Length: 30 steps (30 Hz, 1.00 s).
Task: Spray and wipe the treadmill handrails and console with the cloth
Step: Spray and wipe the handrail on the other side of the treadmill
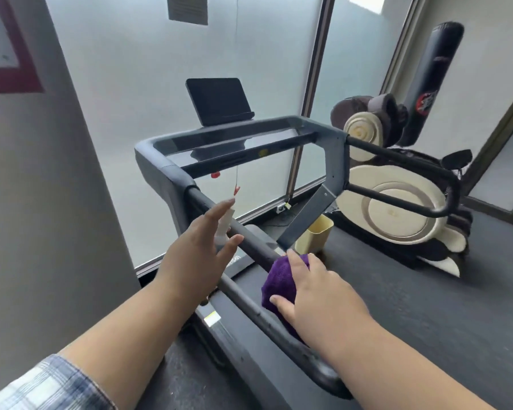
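The treadmill's left handrail [249, 247] runs from the console [219, 145] down toward me. A purple cloth [280, 279] is wrapped against this rail about halfway along. My right hand [317, 294] grips the cloth, thumb on its near side and fingers over the top. My left hand [196, 253] is just left of the rail, higher up. It holds a small translucent spray bottle [224, 224] between thumb and nearly straight fingers, and the hand hides most of the bottle. A dark tablet screen [216, 100] stands above the console.
A red safety clip [237, 189] hangs on a cord near the rail. A grey wall [42, 202] is close on the left. A cream bin [314, 235] stands past the treadmill's front, beside a cream and black massage chair [397, 208]. The right handrail [403, 161] is beyond.
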Available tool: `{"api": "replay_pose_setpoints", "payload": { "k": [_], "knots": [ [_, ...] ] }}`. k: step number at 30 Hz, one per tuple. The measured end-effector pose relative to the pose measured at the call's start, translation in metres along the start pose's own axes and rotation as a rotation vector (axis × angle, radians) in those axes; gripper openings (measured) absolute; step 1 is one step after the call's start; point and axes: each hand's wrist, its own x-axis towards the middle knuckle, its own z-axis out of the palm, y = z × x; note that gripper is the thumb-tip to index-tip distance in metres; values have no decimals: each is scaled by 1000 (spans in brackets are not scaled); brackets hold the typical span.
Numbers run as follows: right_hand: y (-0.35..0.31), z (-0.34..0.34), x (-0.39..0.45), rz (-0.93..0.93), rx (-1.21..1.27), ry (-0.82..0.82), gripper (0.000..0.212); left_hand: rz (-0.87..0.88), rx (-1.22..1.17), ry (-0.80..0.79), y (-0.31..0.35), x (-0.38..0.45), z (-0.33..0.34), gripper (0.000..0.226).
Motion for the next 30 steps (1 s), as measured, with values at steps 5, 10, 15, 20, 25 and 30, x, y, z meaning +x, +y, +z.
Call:
{"api": "replay_pose_setpoints", "payload": {
  "k": [5,10,15,20,25,30],
  "knots": [
    [-15,5,31,-131,-67,-21,92,1,36,77,0,-20,3,61],
    [-37,0,74,-117,87,-24,72,-91,32,132,-12,-31,1,57],
    [-56,1,112,-101,178,-20,62,-175,-3,155,-32,-33,-8,60],
    [-86,1,156,-47,205,-14,60,-151,-15,144,-56,-13,-25,60],
    [-131,0,199,-17,168,-4,56,-122,-73,88,-84,16,-52,62],
    [-167,-2,245,18,151,-24,56,-71,-104,56,-112,52,-77,61]
  ]
}}
